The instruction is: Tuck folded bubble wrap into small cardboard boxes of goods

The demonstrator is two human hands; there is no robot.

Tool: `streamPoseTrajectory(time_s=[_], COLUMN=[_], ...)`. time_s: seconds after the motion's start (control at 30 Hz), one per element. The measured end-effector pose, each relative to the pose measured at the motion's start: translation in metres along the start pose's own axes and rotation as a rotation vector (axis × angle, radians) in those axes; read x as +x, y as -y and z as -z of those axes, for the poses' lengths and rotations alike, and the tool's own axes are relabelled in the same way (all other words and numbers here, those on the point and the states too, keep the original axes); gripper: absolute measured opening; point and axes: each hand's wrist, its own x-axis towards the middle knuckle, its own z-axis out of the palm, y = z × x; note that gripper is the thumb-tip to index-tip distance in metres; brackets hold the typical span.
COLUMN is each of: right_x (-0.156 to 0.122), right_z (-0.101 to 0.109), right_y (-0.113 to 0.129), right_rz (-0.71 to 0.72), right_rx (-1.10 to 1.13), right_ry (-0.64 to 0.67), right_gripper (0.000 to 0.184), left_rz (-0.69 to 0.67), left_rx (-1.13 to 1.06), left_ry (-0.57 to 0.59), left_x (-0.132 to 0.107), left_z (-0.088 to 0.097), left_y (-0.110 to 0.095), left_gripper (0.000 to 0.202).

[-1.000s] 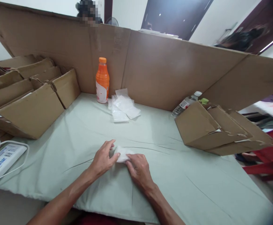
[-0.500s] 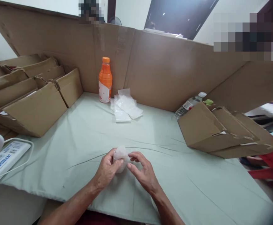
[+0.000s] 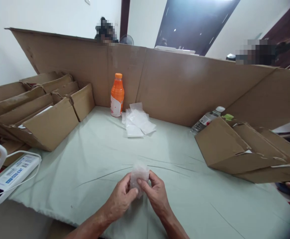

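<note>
A small bundle of translucent bubble wrap [image 3: 139, 176] is held over the near middle of the cloth-covered table [image 3: 105, 156]. My left hand [image 3: 125, 196] grips its left side, thumb on the lower front. From the right, my right hand [image 3: 156, 191] pinches it, with the thumb pressed on its front and fingers behind. Whether anything lies inside the wrap, I cannot tell. Farther back, several flat bubble wrap pouches [image 3: 138, 121] lie in a loose pile.
An orange bottle [image 3: 117, 96] stands by the cardboard wall [image 3: 174, 86]. Divided cardboard boxes [image 3: 52, 126] are at left, with more cardboard boxes [image 3: 221, 146] at right. A clear bottle [image 3: 206, 120] leans behind these. A white power strip [image 3: 15, 174] and cable lie at the left edge.
My right hand has closed onto the bubble wrap bundle, where before its fingers were apart beside it. My left hand keeps its grip. The whole view has shifted slightly.
</note>
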Motion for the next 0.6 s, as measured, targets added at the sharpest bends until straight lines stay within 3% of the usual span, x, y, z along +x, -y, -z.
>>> streamPoseTrajectory(time_s=[0.07,0.2,0.27,0.43,0.6], right_x=[0.001,0.006,0.008,0.013,0.031], right_z=[0.005,0.012,0.011,0.015,0.026], right_y=[0.004,0.013,0.017,0.021,0.013], right_rz=[0.031,-0.043,-0.073,-0.124,-0.300], right_rx=[-0.039,0.121,0.146,-0.035,0.018], right_ry=[0.022,0.111,0.169,0.068,-0.154], right_gripper=[0.027,0.078,0.089,0.045,0.055], left_rz=[0.038,0.010,0.007,-0.001,-0.053], left_rx=[0.102,0.329,0.437,0.507,0.375], left_ry=[-0.062,-0.084,-0.080,-0.101,-0.172], left_x=[0.002,0.001,0.000,-0.004,-0.004], left_z=[0.000,0.004,0.006,0.011,0.027], left_y=[-0.002,-0.004,-0.004,-0.010,-0.027], left_gripper=[0.028,0.018,0.014,0.011,0.026])
